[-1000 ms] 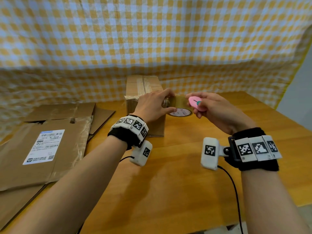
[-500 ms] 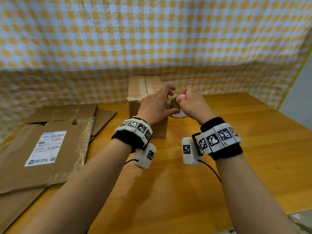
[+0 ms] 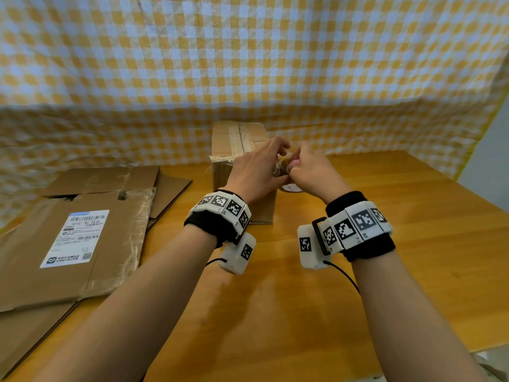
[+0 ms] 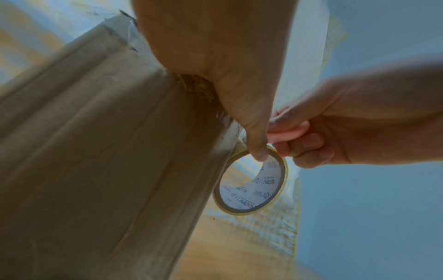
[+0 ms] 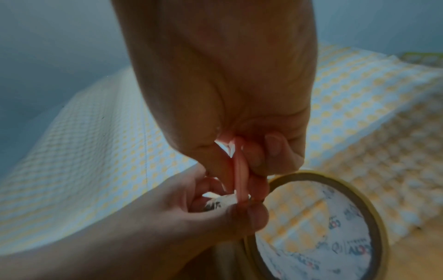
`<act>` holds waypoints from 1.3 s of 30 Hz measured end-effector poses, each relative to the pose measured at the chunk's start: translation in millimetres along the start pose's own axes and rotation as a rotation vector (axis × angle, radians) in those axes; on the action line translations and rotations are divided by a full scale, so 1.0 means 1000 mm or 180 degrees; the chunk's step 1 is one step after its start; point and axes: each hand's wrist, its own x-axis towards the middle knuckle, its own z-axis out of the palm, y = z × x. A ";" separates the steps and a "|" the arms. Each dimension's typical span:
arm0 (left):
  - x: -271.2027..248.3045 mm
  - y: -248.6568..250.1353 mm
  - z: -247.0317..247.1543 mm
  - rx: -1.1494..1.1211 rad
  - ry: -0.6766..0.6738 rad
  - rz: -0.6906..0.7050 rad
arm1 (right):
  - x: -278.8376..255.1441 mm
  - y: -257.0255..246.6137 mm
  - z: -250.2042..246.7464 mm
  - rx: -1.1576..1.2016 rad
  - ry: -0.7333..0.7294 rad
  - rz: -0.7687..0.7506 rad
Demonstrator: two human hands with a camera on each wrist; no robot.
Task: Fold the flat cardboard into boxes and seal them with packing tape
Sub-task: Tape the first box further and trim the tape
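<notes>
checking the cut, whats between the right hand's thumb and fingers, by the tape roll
A thin pink cutter, pinched in the right hand, just above the tape roll the left hand holds. Right wrist view shows it best.

A wooden table carries a taped box at the back; flat cardboard lies stacked at its left, a label uppermost.

Both forearms extend forward; left hand pinches the tape roll, right hand beside it grips a pink cutter.
</notes>
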 end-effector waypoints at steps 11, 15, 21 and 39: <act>-0.001 -0.001 0.000 0.0160 -0.0064 0.0093 | -0.021 0.080 -0.018 0.0350 -0.0901 0.0705; -0.002 -0.001 0.000 0.0181 -0.0043 0.0157 | -0.019 0.111 -0.002 -0.0566 -0.1464 0.1049; -0.003 -0.002 0.000 0.0190 -0.0027 0.0194 | -0.002 0.108 -0.001 -0.0323 -0.0759 0.0811; -0.001 0.019 0.019 0.0805 0.0758 -0.0025 | 0.008 0.080 -0.006 0.0690 0.0163 -0.0594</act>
